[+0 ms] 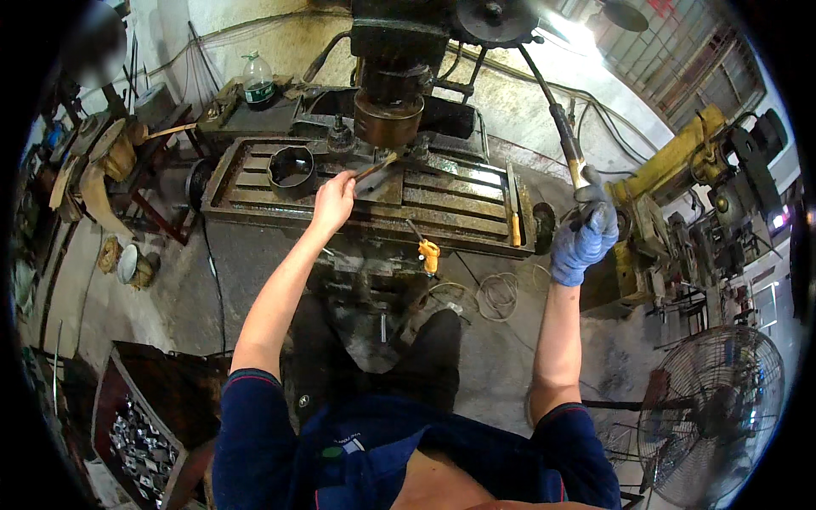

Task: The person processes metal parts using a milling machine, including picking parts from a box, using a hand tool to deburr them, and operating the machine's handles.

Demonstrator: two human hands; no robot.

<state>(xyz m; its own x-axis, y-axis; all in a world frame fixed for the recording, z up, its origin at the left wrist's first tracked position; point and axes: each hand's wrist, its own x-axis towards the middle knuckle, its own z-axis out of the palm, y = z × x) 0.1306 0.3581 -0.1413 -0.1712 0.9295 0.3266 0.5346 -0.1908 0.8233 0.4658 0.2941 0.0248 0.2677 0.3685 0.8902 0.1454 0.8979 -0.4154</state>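
My bare left hand (336, 202) is closed around the handle of a slim brown brush (376, 167). The brush's far end reaches the small work area under the spindle (389, 119) of a drilling or milling machine. Just left of that hand, a round dark tin (273, 175) with dark liquid stands on the slotted machine table (463, 212). My right hand (586, 229), in a blue-grey glove, grips the lower end of a long feed lever (557, 119) coming down from the machine head. Whatever part lies under the spindle is too dark to make out.
A yellow-handled tool (515, 228) lies at the table's right end; a yellow air gun (429, 253) hangs at its front edge. Behind stands a plastic bottle (257, 81). A bin of metal pieces (140, 450) is at lower left, a caged fan (710, 416) at lower right.
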